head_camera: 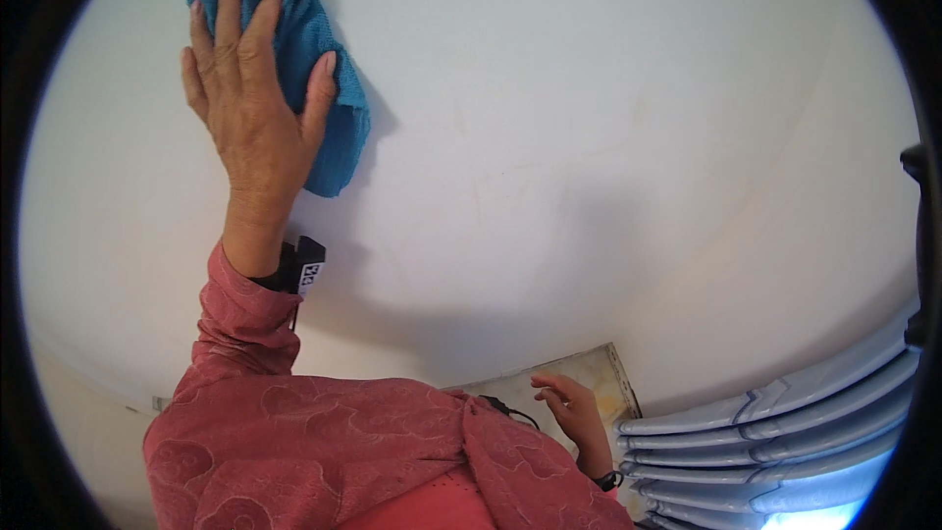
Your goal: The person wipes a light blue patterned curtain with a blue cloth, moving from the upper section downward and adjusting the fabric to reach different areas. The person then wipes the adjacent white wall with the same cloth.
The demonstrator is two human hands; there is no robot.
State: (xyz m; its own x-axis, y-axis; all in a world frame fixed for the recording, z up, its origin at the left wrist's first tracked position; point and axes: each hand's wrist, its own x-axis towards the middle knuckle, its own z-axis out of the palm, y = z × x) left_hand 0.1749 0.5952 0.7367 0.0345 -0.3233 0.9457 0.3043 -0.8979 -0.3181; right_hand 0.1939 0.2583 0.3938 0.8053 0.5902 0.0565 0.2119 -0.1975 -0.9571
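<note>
A blue terry cloth (335, 140) lies bunched against the white wall (559, 88) at the upper left. My left hand (254, 81) presses flat on it, fingers spread, with the thumb on the cloth's right part. Below the wrist, a black device (309, 265) bearing a printed code shows beside the red sleeve (250, 316). Low on the right, my right hand (570, 408) hangs away from the wall with its fingers loosely bent. Nothing is visible in it, and a black band circles its wrist.
Behind my right hand is a marble-patterned panel (508, 383) with a dark edge. Pale blue-grey curtains (773, 419) hang in folds at the lower right, with bright light near their lower edge. Dark objects (915, 162) show at the far right rim. Faint marks and shadows cross the wall.
</note>
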